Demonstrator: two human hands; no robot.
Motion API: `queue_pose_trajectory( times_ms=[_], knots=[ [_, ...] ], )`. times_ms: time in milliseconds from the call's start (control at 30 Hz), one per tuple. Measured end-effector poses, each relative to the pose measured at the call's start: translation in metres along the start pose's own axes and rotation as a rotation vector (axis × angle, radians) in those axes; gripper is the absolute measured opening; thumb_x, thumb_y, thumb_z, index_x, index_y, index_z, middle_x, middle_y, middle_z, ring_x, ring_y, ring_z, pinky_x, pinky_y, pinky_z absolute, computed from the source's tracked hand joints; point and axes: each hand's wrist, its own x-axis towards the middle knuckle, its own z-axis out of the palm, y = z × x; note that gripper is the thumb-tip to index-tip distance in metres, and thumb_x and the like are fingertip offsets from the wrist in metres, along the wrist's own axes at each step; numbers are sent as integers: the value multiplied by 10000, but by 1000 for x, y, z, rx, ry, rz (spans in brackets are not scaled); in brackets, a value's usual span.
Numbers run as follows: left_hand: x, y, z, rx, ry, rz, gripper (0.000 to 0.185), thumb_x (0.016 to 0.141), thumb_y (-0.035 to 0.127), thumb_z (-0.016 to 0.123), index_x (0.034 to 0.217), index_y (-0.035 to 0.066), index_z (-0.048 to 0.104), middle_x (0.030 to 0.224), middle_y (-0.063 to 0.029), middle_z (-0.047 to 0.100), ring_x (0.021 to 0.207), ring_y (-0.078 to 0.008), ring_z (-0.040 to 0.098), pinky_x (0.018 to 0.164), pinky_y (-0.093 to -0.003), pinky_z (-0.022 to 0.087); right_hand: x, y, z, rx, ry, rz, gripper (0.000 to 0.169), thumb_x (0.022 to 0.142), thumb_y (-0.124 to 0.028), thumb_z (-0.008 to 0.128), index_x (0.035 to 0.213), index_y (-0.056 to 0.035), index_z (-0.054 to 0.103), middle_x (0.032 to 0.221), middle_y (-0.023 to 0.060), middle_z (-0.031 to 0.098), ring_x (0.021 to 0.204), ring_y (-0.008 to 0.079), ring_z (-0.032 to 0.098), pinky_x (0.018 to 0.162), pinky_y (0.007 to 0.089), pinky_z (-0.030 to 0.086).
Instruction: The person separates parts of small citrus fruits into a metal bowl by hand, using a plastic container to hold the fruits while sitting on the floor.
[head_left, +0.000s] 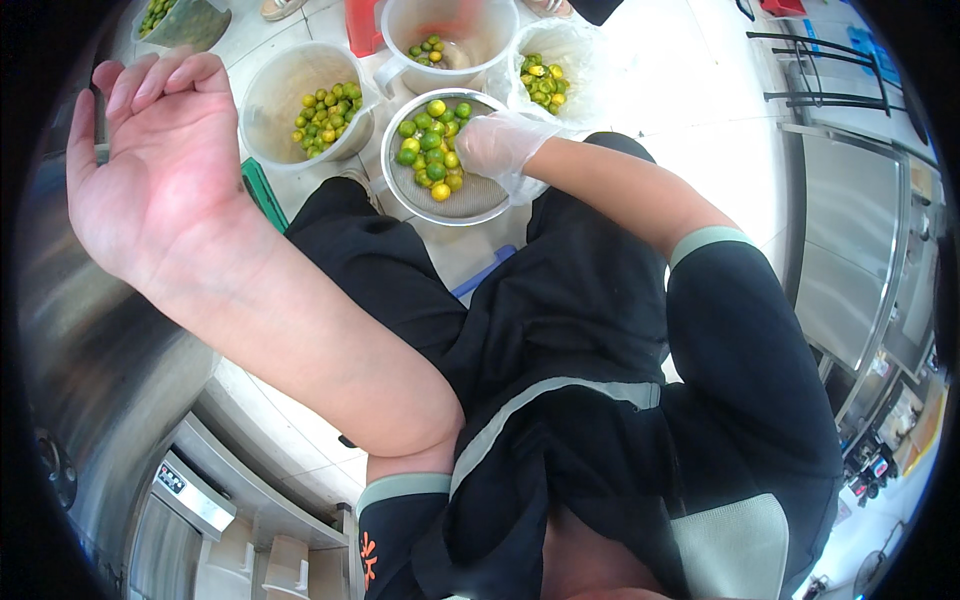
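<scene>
My left hand (161, 150) is bare and raised at the left, palm up. Its fingers are apart and slightly curled, with nothing in them. A clear plastic glove covers my right hand (491, 146), which reaches into a round mesh strainer (480, 204). Small green and yellow citrus fruits (431, 150) lie in the strainer beside its fingers. The fingertips are blurred by the glove, so whether they grip a fruit is not visible. The strainer sits between my knees, just in front of the plastic pitchers.
Behind the strainer stand a pitcher (259, 97) of citrus fruits, another pitcher (394, 37) with fewer fruits, and a bag-lined container (592, 82) with fruits that look cut. A red stool (362, 30) is beyond. A steel appliance (97, 300) rises at the left. Someone's feet (281, 7) show at the top.
</scene>
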Motion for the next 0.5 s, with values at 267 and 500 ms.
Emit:
queue_pose_trajectory(
  times_ms=[267,500],
  knots=[
    [1,11,-7,-34,-86,-56,151,919,178,369,879,45,429,650,-10,364,624,-138,379,660,-329,323,-16,28,-21,-410,180,-550,149,721,-159,585,692,-41,672,675,141,642,662,273,651,602,384,526],
    [0,9,-6,-43,-74,-45,152,922,176,367,886,43,431,652,-12,370,629,-141,379,660,-328,325,-38,78,-76,-261,15,332,246,834,-229,560,714,-45,671,690,120,642,694,264,663,612,384,525]
  ],
)
